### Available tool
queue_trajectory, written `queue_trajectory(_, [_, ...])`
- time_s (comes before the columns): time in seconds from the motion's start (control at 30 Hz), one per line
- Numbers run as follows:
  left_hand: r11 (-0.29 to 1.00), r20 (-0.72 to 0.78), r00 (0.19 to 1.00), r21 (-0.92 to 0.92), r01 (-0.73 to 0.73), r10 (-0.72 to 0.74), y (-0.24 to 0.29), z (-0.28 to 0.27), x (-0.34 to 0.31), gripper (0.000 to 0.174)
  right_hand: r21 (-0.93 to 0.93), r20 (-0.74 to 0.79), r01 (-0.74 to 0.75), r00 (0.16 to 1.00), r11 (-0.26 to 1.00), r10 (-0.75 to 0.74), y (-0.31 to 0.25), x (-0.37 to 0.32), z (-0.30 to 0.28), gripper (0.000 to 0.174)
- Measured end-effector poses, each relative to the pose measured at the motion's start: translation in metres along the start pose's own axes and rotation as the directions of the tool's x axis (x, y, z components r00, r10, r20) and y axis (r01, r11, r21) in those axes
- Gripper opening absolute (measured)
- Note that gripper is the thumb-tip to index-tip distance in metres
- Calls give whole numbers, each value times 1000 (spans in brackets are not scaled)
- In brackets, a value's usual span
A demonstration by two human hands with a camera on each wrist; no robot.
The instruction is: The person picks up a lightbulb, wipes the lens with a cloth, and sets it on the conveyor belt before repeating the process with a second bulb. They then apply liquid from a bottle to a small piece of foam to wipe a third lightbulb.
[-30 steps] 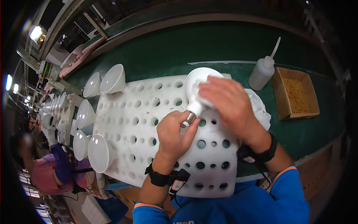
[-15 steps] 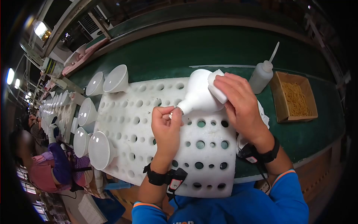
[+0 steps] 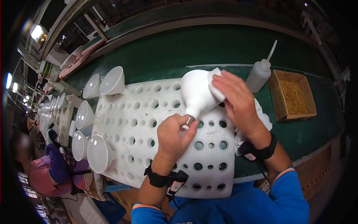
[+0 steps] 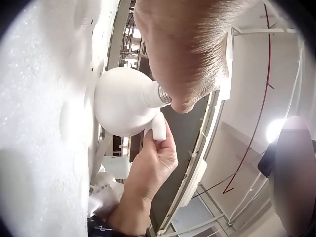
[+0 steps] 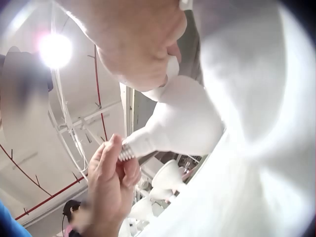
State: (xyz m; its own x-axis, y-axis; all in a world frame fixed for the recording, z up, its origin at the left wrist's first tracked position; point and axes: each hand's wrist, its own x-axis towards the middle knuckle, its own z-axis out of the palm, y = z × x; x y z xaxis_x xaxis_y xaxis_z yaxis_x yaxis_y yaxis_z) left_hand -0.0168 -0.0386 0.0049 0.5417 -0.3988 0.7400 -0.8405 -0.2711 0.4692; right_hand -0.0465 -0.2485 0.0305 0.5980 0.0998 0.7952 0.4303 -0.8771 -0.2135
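A white reflector light bulb [image 3: 194, 89] is held over a white perforated foam board [image 3: 220, 176], its wide end facing away from the body. My left hand [image 3: 172, 136] pinches its metal screw base [image 3: 189, 121] between thumb and fingers. My right hand [image 3: 236, 104] holds a small white folded pad [image 3: 215, 86] against the right side of the bulb. In the left wrist view the pad [image 4: 159, 127] sits between thumb and fingers, right at the bulb's shoulder. The right wrist view shows the ridged screw base [image 5: 126, 152] at the left fingertips.
Several finished-looking bulbs [image 3: 100, 153] lie along the board's left side. A squeeze bottle [image 3: 258, 76] and a cardboard box of rubber bands [image 3: 294, 97] stand at right on the green bench [image 3: 156, 44]. A white cloth [image 3: 263, 115] lies beside my right wrist. Another person [image 3: 48, 168] is at far left.
The bulb has turned in my left fingers; its neck swung left, then back toward my body. My right hand shifted with the pad from the wide end to the bulb's right side.
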Motion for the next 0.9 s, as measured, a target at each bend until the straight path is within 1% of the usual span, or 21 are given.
queue_trajectory(0.1, [996,42,996,44,-82,80,1,-1,3,26,187,91,154,981,970,-173,-40,-3,1,29])
queue_trajectory(0.13, [993,54,993,58,-107,104,2,-2,4,26,184,104,171,976,968,-192,-40,0,-2,28])
queue_trajectory(0.17, [989,67,990,70,-131,126,2,-3,4,26,121,75,133,987,984,-143,-31,2,-2,29])
queue_trajectory(0.23, [993,93,989,36,-117,113,2,-3,5,26,0,13,69,998,998,-69,-1,8,-6,30])
queue_trajectory(0.27, [994,100,989,24,-108,106,2,-3,5,26,7,0,-3,1000,1000,3,4,9,-9,34])
queue_trajectory(0.3, [998,53,998,-54,41,-38,1,-2,2,26,4,7,-10,1000,1000,10,4,9,-10,35])
queue_trajectory(0.33, [973,21,983,-138,185,-184,0,3,-3,25,0,14,-20,1000,1000,20,1,7,-12,36])
queue_trajectory(0.37, [920,2,945,-227,319,-327,1,5,-5,24,-6,21,-31,999,1000,31,-1,6,-14,38])
queue_trajectory(0.4, [825,4,888,-366,430,-461,1,5,-3,24,-10,28,-31,999,999,32,-5,6,-15,40])
queue_trajectory(0.43, [698,27,812,-495,518,-583,1,4,0,23,-4,40,-33,999,999,33,-9,7,-17,40])
queue_trajectory(0.47, [543,69,721,-608,579,-690,1,3,3,23,4,51,-35,998,999,34,-13,8,-19,40])
queue_trajectory(0.57, [370,172,641,-693,618,-748,-3,-2,5,22,-13,54,-24,998,1000,24,-18,7,-19,40])
queue_trajectory(0.67, [535,66,757,-667,518,-650,3,3,1,23,-9,46,-35,998,999,35,-14,6,-18,40])
queue_trajectory(0.7, [692,5,832,-553,464,-555,1,4,-1,23,-1,42,-44,998,999,44,-12,5,-17,39])
queue_trajectory(0.73, [821,-38,896,-419,388,-442,-2,6,-5,24,0,37,-45,998,999,45,-10,3,-12,39])
queue_trajectory(0.77, [917,-59,946,-271,292,-319,-3,7,-7,25,1,32,-47,998,999,47,-10,-1,-6,39])
queue_trajectory(0.8, [963,17,968,-102,251,-250,-4,1,-9,29,1,28,-49,998,999,49,-11,-3,-2,39])
queue_trajectory(0.9, [993,54,991,-9,120,-120,-2,-2,-7,31,211,64,28,997,977,-42,-47,-11,6,39])
